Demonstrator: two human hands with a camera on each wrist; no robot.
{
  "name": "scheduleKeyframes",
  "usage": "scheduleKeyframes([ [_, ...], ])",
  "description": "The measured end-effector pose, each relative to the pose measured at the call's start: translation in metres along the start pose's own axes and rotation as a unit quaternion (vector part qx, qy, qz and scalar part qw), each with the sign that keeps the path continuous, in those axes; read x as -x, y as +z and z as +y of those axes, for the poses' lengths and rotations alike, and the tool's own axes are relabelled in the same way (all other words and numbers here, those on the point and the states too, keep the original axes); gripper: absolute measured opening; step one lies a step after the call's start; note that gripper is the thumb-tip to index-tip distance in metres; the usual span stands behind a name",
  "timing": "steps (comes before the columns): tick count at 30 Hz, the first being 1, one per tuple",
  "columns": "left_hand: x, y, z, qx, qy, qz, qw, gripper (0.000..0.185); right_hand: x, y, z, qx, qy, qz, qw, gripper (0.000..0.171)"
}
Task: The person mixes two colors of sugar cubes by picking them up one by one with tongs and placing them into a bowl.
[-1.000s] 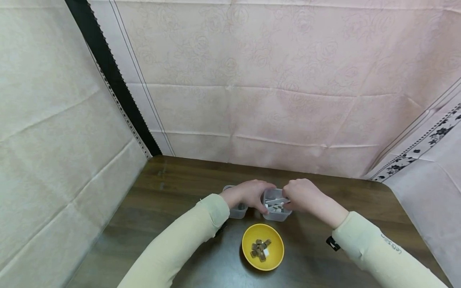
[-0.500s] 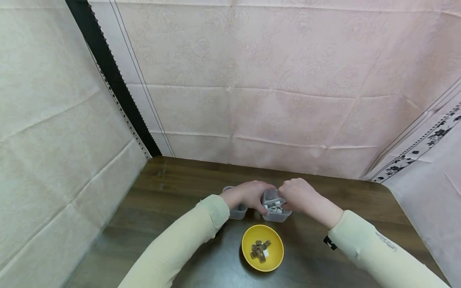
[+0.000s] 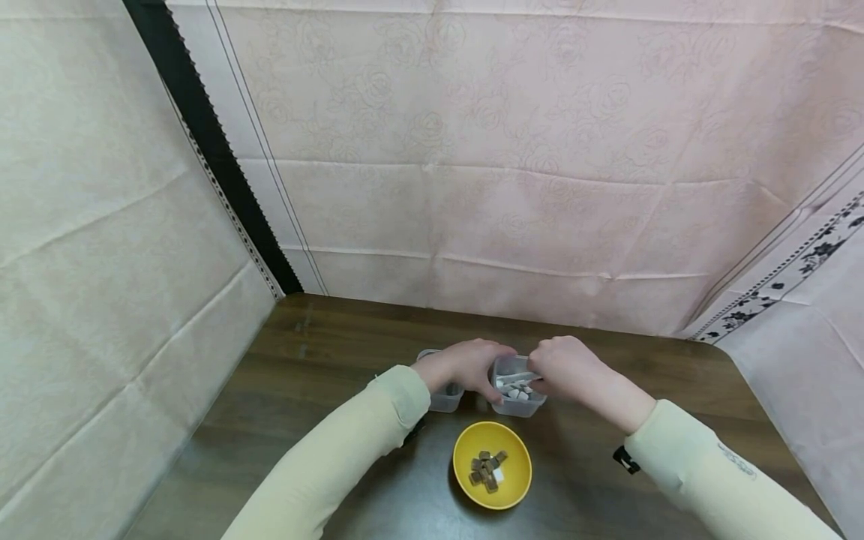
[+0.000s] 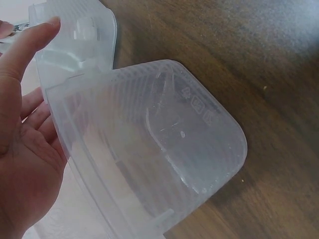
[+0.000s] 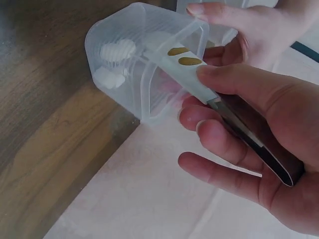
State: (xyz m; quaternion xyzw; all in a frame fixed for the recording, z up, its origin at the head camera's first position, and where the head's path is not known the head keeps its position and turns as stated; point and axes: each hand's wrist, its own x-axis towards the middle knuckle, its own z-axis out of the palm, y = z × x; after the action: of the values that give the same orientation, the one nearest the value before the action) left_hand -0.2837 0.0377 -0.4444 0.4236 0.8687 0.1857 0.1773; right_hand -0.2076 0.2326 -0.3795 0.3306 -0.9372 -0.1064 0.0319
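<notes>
Sorting is underway: tweezers [image 5: 209, 92] are pinched by the right hand [image 3: 570, 367] inside the clear tub [image 3: 516, 386], steadied by the left hand [image 3: 466, 365]; release comes next, by judgement.

tub [image 5: 144, 69]: ribbed clear plastic | tweezers [image 5: 234, 119]: probably metal (glossy) | table [image 3: 337, 352]: dark wood | bowl [image 3: 516, 487]: smooth yellow

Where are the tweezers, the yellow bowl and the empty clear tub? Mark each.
tweezers [image 5: 199, 82]: right wrist view, white plastic arm.
yellow bowl [image 3: 472, 444]: head view, bare inner wall.
empty clear tub [image 4: 199, 149]: left wrist view, ribbed side wall.
</notes>
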Motion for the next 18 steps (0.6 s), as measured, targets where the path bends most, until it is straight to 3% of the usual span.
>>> scheduleKeyframes([
  [6,-0.002,0.001,0.0,-0.001,-0.001,-0.002,1.0,0.084,0.012,-0.005,0.008,-0.064,0.009,0.018,0.998,0.035],
  [18,-0.003,0.002,-0.002,-0.002,-0.01,-0.001,0.9999,0.085,0.031,-0.016,0.014,-0.105,0.003,0.04,0.994,0.035],
])
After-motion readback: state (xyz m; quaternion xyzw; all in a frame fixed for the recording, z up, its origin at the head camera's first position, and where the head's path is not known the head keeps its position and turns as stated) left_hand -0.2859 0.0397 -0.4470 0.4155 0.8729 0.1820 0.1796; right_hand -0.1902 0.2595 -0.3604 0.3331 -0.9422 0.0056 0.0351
